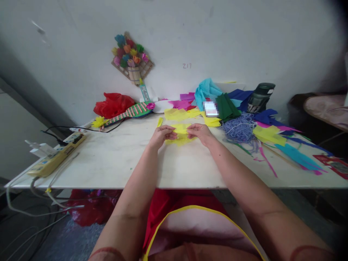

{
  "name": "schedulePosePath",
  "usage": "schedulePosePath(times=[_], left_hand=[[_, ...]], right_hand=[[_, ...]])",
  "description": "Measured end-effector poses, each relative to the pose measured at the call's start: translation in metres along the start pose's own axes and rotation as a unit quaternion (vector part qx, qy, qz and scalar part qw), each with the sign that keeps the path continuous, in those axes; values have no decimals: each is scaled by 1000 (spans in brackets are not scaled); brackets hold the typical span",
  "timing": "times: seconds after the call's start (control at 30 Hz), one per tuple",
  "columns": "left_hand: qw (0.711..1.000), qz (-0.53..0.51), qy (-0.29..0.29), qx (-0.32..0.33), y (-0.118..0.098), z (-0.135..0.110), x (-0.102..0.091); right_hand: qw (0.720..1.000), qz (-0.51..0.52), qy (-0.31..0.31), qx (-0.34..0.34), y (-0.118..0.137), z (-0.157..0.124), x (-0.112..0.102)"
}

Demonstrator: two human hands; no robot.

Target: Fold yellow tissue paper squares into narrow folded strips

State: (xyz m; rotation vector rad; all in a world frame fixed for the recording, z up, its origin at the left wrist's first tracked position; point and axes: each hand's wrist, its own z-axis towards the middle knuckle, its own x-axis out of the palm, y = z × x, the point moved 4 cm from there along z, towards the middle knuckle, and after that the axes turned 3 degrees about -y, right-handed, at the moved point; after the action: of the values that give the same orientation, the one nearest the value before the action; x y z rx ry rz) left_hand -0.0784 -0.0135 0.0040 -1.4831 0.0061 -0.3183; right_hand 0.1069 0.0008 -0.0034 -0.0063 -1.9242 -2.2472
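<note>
Both my hands meet over the middle of the white table [108, 163]. My left hand [162, 135] and my right hand [199, 132] pinch the two ends of a small piece of yellow tissue paper [181, 129], held just above the tabletop. More yellow tissue [179, 140] lies flat right under the hands. Fingers of both hands are curled closed on the paper.
Yellow sheets [178, 114], pink, green, blue and turquoise paper [207, 90] are heaped at the back and right, with blue yarn [239, 127] and a dark bottle [259, 97]. A power strip [58, 154] with cables sits at the left edge. A paper-flower craft [132, 58] hangs on the wall.
</note>
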Motion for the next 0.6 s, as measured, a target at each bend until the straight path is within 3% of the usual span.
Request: schedulePosePath(times=[0.6], left_hand=[[999, 37, 4, -9, 3, 1, -3]], right_hand=[[1000, -16, 20, -12, -1, -1, 3]])
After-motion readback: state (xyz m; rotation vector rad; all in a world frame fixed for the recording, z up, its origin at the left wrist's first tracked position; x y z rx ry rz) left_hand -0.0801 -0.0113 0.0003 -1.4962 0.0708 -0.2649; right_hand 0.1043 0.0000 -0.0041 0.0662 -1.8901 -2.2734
